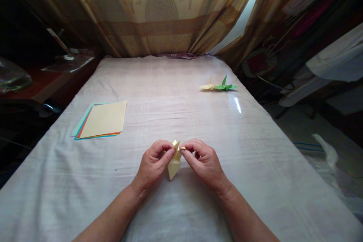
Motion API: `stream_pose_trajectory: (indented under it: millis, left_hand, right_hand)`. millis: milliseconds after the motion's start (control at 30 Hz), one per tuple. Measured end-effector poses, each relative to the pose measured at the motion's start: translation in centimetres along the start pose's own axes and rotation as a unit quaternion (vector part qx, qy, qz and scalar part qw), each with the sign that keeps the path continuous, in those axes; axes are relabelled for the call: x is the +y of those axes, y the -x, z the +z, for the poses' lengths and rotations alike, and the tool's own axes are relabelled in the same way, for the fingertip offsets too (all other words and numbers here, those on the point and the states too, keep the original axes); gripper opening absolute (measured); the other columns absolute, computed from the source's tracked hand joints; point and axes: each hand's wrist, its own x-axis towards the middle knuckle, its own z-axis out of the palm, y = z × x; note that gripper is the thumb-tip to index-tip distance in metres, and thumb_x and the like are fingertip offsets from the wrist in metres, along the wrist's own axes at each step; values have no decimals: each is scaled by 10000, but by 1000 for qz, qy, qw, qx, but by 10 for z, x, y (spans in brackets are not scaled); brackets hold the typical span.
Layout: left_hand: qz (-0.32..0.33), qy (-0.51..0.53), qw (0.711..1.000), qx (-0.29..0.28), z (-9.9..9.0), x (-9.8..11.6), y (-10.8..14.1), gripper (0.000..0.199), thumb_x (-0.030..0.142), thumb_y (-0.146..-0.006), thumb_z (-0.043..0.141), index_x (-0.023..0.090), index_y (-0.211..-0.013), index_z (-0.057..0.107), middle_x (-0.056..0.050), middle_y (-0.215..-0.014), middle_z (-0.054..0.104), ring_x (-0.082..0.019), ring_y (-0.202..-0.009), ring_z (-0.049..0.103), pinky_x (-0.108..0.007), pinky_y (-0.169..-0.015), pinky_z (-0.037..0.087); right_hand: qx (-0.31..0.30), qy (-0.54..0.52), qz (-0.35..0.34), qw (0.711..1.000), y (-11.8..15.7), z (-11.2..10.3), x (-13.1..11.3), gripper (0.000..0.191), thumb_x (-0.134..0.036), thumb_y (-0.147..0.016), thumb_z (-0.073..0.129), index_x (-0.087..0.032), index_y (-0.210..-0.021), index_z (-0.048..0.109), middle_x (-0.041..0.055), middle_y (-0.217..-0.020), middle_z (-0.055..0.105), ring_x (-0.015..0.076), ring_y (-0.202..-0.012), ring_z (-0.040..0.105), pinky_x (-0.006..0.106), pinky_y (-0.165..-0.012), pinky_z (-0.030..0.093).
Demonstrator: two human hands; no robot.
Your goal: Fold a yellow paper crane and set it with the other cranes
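While brown wooden furniture [52,80] stands in shadow at far left, bearing a clear plastic sleeve [76,64], a pale, faintly checked, wrinkled cloth covers the surface [159,109]. On its left lies a slightly fanned stack of square origami paper [104,119], cream uppermost, orange and blue edges showing. Near the front middle, the left hand [154,162] pinches a pale yellow folded origami piece [174,169]; the right hand [204,163], also closed at the fingertips, grips its narrow point. Behind hangs a gold-brown curtain [161,11] with tree motifs. Farther right, a cream origami crane [209,87] sits just beside a green origami crane [225,87]. At far right, a white cloth [337,58] hangs above the dim floor [296,126].
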Motion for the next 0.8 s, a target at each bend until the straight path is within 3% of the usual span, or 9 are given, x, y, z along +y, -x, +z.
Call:
stream_pose_trajectory:
  millis: [467, 600, 800]
  left_hand:
    - [-16, 24, 999, 16, 2, -6, 0, 252, 415, -831, 646, 165, -806, 668, -43, -824, 635, -163, -787, 585, -246, -721, 475]
    - [-42, -54, 997, 29, -1, -7, -1, 317, 419, -800, 659, 186, -1011, 618, -36, -899, 648, -135, -679, 592, -238, -629, 478]
    - [-36, -226, 973, -25, -2, 0, 0, 242, 412, -791, 675, 224, -943, 669, 5, -756, 683, -141, -601, 592, -241, -615, 431]
  right_hand:
    - [13, 43, -47, 998, 1, -1, 0, 105, -181, -881, 575, -209, -829, 662, 9, -754, 662, 129, -671, 592, 234, -622, 468]
    - [65, 87, -82, 991, 1, 0, 5, 130, -170, -893, 549, -209, -856, 668, 42, -810, 682, 157, -753, 629, 266, -695, 496]
    - [122, 104, -83, 984, 3, 7, 8, 152, -178, -894, 547, -226, -913, 690, 50, -837, 700, 161, -769, 645, 281, -698, 515]
